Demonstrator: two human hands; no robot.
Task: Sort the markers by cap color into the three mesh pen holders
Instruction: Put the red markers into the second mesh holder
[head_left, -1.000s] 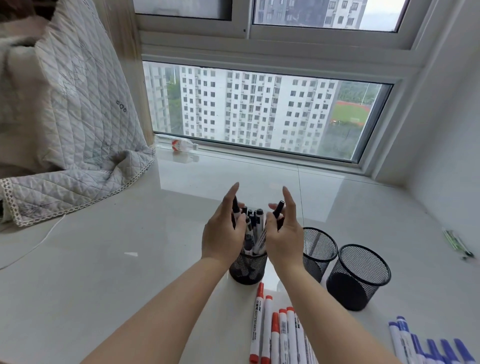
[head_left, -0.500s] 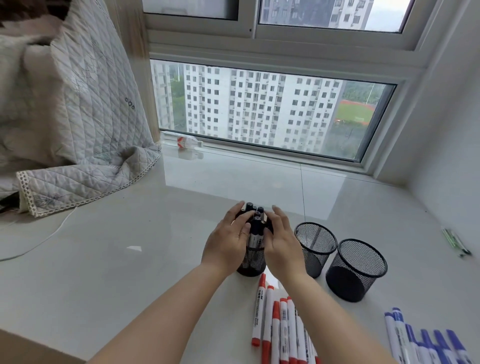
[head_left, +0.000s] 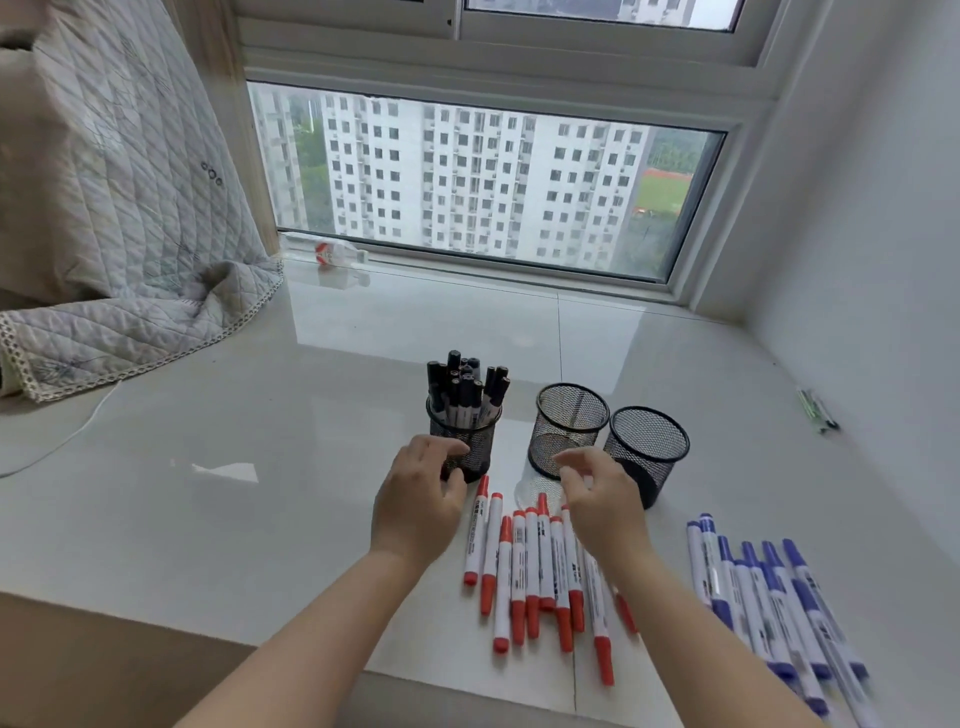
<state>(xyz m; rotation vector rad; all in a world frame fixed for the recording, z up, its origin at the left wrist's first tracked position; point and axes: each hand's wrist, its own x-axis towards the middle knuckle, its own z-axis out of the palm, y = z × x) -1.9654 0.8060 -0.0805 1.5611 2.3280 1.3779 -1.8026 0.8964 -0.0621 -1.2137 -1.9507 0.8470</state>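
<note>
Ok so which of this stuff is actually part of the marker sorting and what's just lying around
Part of the job:
black markers in the left holder
middle holder
right holder
red markers
blue markers

Just lying about:
quilted blanket
bottle on the sill
white cable
green pens by the wall

The left hand (head_left: 418, 506) covers the lower front of the left mesh holder (head_left: 480, 441). The right hand (head_left: 602, 501) hides the caps of several red markers (head_left: 524, 566). The blue markers (head_left: 769, 597) are motion-blurred and cut by the bottom edge. The small green item (head_left: 816, 410) by the wall cannot be identified.
</note>
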